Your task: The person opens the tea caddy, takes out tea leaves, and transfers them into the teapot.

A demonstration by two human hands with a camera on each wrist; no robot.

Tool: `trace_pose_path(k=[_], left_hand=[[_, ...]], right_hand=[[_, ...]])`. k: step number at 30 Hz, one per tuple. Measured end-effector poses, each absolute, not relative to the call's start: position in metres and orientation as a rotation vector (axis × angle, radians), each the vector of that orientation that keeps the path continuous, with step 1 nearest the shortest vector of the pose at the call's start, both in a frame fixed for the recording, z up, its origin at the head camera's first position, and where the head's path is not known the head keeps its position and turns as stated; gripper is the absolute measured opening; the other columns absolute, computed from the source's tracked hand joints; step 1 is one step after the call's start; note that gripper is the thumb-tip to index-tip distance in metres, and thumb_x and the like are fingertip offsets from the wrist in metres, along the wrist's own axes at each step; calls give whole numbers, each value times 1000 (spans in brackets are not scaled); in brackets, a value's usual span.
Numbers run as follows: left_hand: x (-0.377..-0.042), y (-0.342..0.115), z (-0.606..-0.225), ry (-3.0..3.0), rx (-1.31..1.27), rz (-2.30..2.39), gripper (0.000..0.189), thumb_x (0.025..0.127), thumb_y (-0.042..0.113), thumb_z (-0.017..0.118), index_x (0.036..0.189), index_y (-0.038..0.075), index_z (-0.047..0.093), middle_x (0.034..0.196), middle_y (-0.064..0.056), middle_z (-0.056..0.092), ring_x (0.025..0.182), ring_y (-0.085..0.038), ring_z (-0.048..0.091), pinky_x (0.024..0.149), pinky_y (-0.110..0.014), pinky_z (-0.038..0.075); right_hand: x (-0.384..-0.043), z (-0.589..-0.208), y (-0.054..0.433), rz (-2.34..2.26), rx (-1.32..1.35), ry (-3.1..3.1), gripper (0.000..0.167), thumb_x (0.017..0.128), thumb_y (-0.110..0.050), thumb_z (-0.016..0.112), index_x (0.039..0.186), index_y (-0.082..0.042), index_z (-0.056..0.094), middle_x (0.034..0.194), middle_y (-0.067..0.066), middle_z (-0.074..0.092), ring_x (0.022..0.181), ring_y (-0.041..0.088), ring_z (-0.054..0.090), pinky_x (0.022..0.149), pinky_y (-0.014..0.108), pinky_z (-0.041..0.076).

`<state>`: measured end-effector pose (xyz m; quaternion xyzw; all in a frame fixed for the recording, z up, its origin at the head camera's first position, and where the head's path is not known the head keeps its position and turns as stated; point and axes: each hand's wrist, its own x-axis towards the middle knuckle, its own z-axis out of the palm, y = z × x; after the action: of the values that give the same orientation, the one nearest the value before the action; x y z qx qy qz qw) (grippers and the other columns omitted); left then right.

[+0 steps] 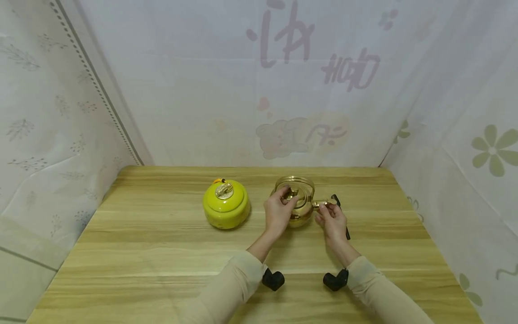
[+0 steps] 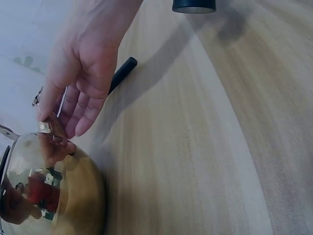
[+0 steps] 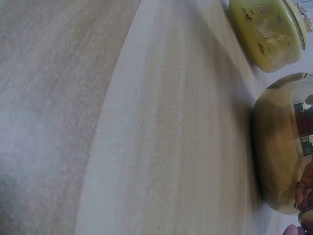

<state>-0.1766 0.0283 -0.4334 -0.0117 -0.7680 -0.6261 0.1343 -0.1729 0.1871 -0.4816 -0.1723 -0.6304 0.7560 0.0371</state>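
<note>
A shiny gold teapot [image 1: 300, 219] with a hoop handle [image 1: 295, 178] stands upright on the wooden table. My left hand [image 1: 278, 212] reaches over its top from the left, thumb and fingers around the lid's knob [image 1: 292, 193]. From the other side, my right hand [image 1: 334, 224] pinches the teapot's spout [image 1: 319, 204]. The left wrist view shows this right hand [image 2: 88, 68] with its thumb over the spout and the other fingers below. In the right wrist view, only fingertips [image 3: 291, 230] appear beside the teapot's round body [image 3: 276, 152].
Left of the teapot sits a yellow-green lidded jar [image 1: 226, 209] with a gold ornament on top. A thin black stick [image 1: 347, 231] lies right of the right hand. Black wrist devices [image 1: 274, 280] hang at both cuffs. Patterned cloth [image 1: 194, 90] encloses the table's back and sides.
</note>
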Motion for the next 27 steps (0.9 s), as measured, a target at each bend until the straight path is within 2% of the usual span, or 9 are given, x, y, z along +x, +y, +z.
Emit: trace_pose_path(k=[6, 13, 17, 22, 27], left_hand=[[-180, 30, -432, -2288, -4, -1802, 39, 84, 11, 71, 119, -3, 62, 96, -14, 71, 53, -7, 59, 39, -14, 42], [-182, 31, -428, -2346, 33, -1653, 33, 82, 12, 73, 113, 1, 67, 103, -11, 71, 50, 0, 52, 39, -12, 39], [-183, 31, -428, -2361, 42, -1588, 30, 82, 14, 73, 110, 3, 69, 104, -9, 71, 53, -2, 57, 41, -11, 40], [-184, 31, -429, -2347, 32, -1528, 28, 81, 16, 74, 107, 5, 71, 103, -7, 71, 62, -8, 65, 49, -12, 47], [-184, 30, -431, -2329, 24, -1503, 26, 81, 17, 75, 104, 6, 72, 102, -6, 72, 64, -10, 66, 54, -14, 51]], right_hand=[[-173, -482, 187, 2298, -528, -1963, 27, 95, -20, 56, 115, -3, 47, 88, -8, 57, 86, 6, 62, 87, 29, 54], [-173, -481, 187, 2294, -498, -1967, 27, 94, -19, 57, 114, -3, 47, 88, -8, 59, 87, 10, 64, 86, 28, 55], [-173, -481, 187, 2286, -495, -1964, 27, 95, -19, 56, 113, -2, 47, 87, -8, 59, 85, 7, 63, 85, 28, 55], [-174, -483, 186, 2285, -497, -1950, 26, 95, -18, 55, 113, -2, 47, 86, -9, 59, 83, 5, 62, 84, 28, 55], [-175, -484, 186, 2293, -504, -1938, 25, 95, -17, 56, 113, -2, 48, 86, -8, 58, 81, 5, 63, 84, 29, 56]])
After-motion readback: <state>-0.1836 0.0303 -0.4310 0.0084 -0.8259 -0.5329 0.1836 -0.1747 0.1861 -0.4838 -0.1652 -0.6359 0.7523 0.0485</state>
